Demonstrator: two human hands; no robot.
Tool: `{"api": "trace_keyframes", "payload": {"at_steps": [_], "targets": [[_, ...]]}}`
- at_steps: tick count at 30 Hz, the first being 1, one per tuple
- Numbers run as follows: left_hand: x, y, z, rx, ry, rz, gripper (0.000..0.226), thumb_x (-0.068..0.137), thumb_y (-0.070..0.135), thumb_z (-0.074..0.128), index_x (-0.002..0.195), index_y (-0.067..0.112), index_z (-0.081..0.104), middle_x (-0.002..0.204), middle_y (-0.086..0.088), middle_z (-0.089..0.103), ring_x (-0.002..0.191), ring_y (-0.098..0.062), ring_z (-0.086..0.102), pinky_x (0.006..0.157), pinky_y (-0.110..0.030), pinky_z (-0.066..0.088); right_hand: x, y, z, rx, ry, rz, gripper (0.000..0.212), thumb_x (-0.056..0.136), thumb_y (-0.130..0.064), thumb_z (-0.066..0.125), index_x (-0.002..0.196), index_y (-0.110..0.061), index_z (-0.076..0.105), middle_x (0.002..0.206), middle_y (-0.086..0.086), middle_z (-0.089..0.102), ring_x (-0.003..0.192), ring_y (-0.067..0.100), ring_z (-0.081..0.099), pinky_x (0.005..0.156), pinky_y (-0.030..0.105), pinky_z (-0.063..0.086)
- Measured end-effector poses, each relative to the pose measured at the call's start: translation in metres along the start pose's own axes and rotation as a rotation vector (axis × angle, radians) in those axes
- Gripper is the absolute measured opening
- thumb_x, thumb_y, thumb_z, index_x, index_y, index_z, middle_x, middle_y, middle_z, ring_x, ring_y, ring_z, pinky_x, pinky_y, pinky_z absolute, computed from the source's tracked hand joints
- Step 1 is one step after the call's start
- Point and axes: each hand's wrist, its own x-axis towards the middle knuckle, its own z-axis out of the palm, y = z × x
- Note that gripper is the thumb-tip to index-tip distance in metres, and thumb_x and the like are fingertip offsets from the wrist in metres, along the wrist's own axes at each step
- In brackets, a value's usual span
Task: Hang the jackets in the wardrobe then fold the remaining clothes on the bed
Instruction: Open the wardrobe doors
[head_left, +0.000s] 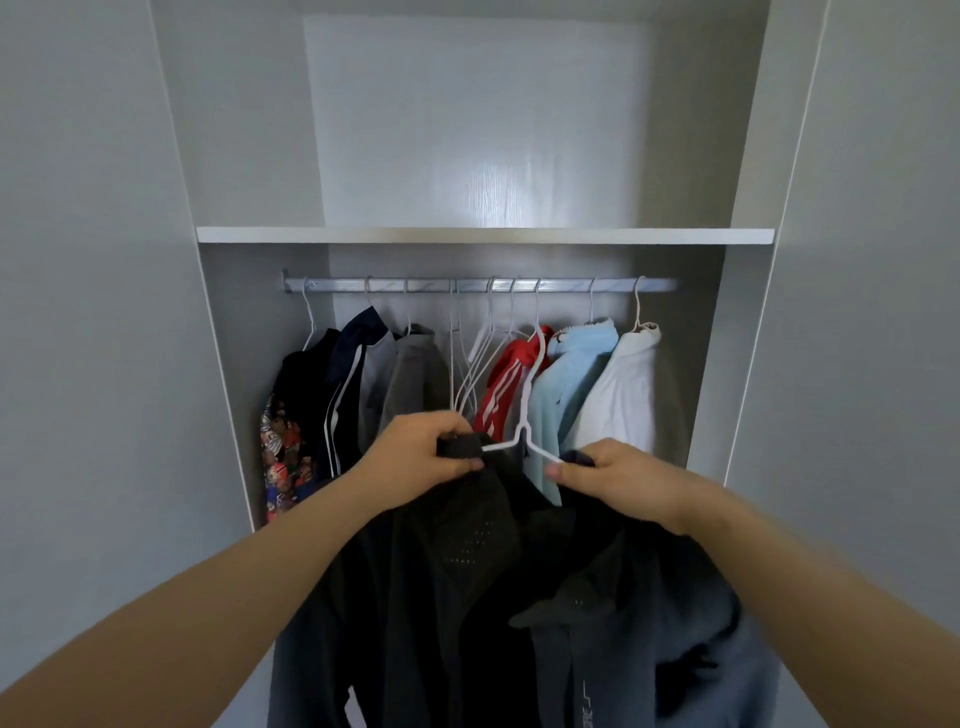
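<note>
I hold a dark jacket (498, 597) with a black mesh lining in front of the open wardrobe. My left hand (415, 452) grips its collar on the left. My right hand (623, 483) pinches the fabric over the right arm of a white wire hanger (524, 436). That hanger's long hook reaches up toward the metal rail (431, 285); I cannot tell whether it rests on the rail. The jacket's lower part hangs down out of view.
Several garments hang on the rail: a black one and a navy striped one (343, 374) at left, a grey one, then a red one (506, 384), a light blue one (566, 384) and a white one (623, 395). Bare white hangers (475, 364) hang mid-rail. A white shelf (483, 235) runs above.
</note>
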Motion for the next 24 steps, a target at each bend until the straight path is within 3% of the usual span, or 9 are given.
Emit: {"api": "trace_keyframes", "payload": {"at_steps": [2, 4, 7, 10, 17, 20, 24], "targets": [[0.000, -0.001, 0.002, -0.021, -0.176, -0.035, 0.020, 0.079, 0.021, 0.073, 0.087, 0.033, 0.059, 0.085, 0.016, 0.061, 0.082, 0.004, 0.058, 0.077, -0.011, 0.045, 0.000, 0.012, 0.000, 0.125, -0.044, 0.070, 0.029, 0.091, -0.034, 0.059, 0.070, -0.015, 0.065, 0.067, -0.001, 0.064, 0.061, 0.008, 0.059, 0.059, 0.012, 0.048], [0.003, -0.005, 0.006, -0.092, -0.244, -0.093, 0.024, 0.081, 0.023, 0.070, 0.100, 0.033, 0.061, 0.098, 0.016, 0.061, 0.094, 0.002, 0.057, 0.085, -0.014, 0.045, 0.004, 0.021, -0.001, 0.229, -0.043, 0.142, 0.023, 0.089, -0.031, 0.062, 0.079, -0.011, 0.068, 0.074, 0.004, 0.068, 0.068, 0.014, 0.064, 0.065, 0.019, 0.053], [0.012, -0.022, 0.018, -0.237, 0.023, -0.233, 0.021, 0.086, 0.020, 0.066, 0.091, 0.038, 0.057, 0.103, 0.010, 0.061, 0.101, -0.005, 0.056, 0.091, -0.020, 0.043, 0.012, 0.033, -0.001, 0.437, -0.013, 0.224, 0.019, 0.088, -0.027, 0.064, 0.090, -0.008, 0.068, 0.076, 0.006, 0.072, 0.069, 0.018, 0.067, 0.057, 0.021, 0.053], [0.020, -0.043, 0.029, -0.333, 0.301, -0.449, 0.017, 0.090, 0.014, 0.058, 0.084, 0.030, 0.059, 0.093, 0.006, 0.063, 0.096, -0.014, 0.059, 0.078, -0.020, 0.044, 0.022, 0.038, 0.007, 0.616, -0.009, 0.295, 0.019, 0.092, -0.023, 0.059, 0.100, -0.006, 0.066, 0.087, 0.013, 0.071, 0.076, 0.022, 0.067, 0.058, 0.023, 0.054], [0.030, -0.089, 0.030, -0.330, 0.395, -0.647, 0.025, 0.090, 0.007, 0.051, 0.078, 0.028, 0.059, 0.094, -0.003, 0.065, 0.090, -0.022, 0.060, 0.084, -0.036, 0.047, 0.067, 0.028, 0.043, 0.737, -0.124, 0.225, 0.020, 0.093, -0.022, 0.057, 0.102, -0.008, 0.067, 0.098, 0.014, 0.071, 0.091, 0.027, 0.068, 0.082, 0.033, 0.055], [0.041, -0.109, 0.018, -0.294, 0.434, -0.674, 0.027, 0.088, 0.007, 0.050, 0.075, 0.029, 0.059, 0.093, -0.005, 0.066, 0.084, -0.020, 0.058, 0.075, -0.030, 0.046, 0.091, 0.019, 0.066, 0.762, -0.123, 0.232, 0.016, 0.093, -0.019, 0.056, 0.098, -0.007, 0.066, 0.097, 0.013, 0.070, 0.090, 0.026, 0.067, 0.081, 0.030, 0.055], [0.069, -0.136, 0.000, -0.275, 0.442, -0.657, 0.022, 0.090, 0.007, 0.048, 0.079, 0.022, 0.059, 0.085, 0.003, 0.059, 0.085, -0.016, 0.054, 0.073, -0.026, 0.040, 0.132, 0.009, 0.088, 0.788, -0.077, 0.256, 0.023, 0.095, -0.020, 0.053, 0.111, -0.007, 0.062, 0.104, 0.012, 0.068, 0.097, 0.027, 0.065, 0.087, 0.034, 0.053]]}}
